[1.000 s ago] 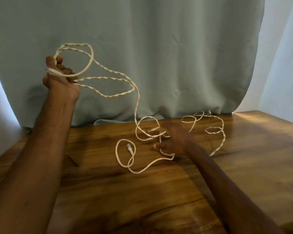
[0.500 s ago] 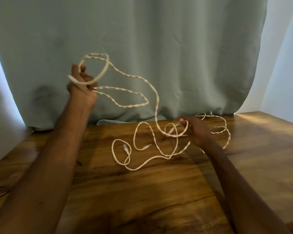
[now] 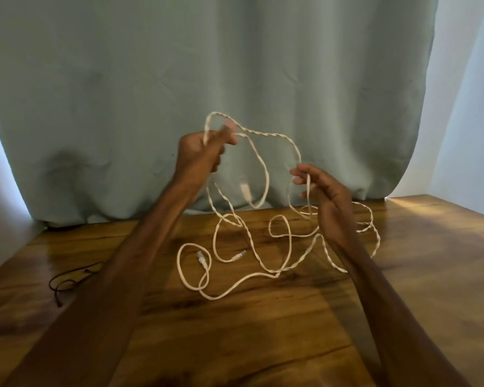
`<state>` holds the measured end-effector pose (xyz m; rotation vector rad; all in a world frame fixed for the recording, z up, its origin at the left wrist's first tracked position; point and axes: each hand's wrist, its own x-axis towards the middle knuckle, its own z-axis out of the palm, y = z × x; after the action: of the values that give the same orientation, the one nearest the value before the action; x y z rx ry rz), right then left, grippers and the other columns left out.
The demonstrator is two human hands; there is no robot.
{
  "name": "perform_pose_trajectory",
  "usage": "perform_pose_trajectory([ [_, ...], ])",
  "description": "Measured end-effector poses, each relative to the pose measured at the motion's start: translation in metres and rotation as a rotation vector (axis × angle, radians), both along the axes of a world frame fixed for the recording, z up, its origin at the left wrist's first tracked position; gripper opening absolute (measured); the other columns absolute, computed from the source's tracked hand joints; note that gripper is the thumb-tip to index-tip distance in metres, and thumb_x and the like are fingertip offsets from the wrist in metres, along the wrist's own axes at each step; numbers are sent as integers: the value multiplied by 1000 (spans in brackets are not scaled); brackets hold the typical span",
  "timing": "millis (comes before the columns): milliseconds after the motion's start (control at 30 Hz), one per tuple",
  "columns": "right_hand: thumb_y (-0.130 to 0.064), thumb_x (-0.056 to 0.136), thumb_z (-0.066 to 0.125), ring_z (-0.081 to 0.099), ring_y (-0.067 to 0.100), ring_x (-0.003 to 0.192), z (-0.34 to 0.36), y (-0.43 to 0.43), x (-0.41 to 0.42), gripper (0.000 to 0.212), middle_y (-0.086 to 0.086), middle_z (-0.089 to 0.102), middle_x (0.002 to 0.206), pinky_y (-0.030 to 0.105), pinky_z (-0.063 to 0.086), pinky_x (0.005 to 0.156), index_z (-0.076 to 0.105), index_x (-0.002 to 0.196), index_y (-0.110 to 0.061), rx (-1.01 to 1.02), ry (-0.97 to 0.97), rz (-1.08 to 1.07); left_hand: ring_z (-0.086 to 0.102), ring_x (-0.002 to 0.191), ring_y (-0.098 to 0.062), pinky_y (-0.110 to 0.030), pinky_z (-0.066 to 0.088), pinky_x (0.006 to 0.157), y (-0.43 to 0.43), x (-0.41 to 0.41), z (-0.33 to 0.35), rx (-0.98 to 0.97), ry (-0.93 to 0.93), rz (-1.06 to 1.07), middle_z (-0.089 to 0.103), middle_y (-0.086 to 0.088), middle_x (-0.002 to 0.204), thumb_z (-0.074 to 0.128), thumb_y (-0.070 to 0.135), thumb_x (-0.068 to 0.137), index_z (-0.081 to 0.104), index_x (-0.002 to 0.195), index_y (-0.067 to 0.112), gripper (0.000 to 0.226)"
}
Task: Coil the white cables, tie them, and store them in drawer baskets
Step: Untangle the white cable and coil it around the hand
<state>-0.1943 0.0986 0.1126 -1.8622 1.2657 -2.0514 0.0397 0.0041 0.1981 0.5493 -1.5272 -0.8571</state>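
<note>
Gripping: I log left hand clenched round the raised white cables loop.
right hand: pinches strand just right; slack nearer it.

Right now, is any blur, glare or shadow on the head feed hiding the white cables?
Head view: the hanging plug and the left hand are motion-blurred; the white cables on the table read sharp; sun glare on its far right corner, arm shadows nearer.

head-worn view, forward and down
</note>
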Motion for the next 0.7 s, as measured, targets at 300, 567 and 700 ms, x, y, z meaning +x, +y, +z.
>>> perform_pose_trajectory([
  [300,-11,102,59,75,9,96,1,5,27,25,-5,77,107,26,61,79,71,124,-8,52,94,9,75,84,-10,-32,63,80,30,-38,-17,-170,-608,-55,78,9,88,92,53,65,76,98,23,47],
  [567,-8,102,60,77,19,97,5,9,30,25,4,79,109,36,64,78,67,126,-5,-8,-3,100,68,65,0,-17,51,61,37,-34,-4,-336,-665,139,75,11,76,91,36,72,83,90,21,24],
  [700,-5,103,57,77,29,88,6,19,36,23,13,79,98,35,63,75,62,125,-7,-41,-234,248,71,66,0,-26,59,68,23,-14,6,-293,-371,363,76,11,74,89,40,72,83,86,26,22],
])
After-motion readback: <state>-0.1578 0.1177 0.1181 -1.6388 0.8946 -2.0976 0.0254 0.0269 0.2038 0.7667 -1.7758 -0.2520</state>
